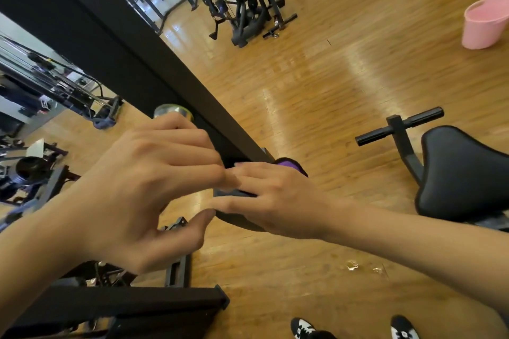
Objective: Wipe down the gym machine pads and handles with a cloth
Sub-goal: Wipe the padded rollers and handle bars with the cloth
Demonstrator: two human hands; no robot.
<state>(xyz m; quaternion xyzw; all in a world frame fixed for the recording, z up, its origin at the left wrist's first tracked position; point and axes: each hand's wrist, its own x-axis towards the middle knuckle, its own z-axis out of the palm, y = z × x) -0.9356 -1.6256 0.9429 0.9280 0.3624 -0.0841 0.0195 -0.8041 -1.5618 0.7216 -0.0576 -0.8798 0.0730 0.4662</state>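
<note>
Cloth, just one, purple and dark, is sitting at the low end of the black beam, the right hand gripping it, fingers over, thumb under. Left hand is hovering beside it, fingers curled (holding the shiny round top behind them? cannot tell). One seat pad, one pink bucket and two shoes are showing over glossy wood floor, machines lining the room.
</note>
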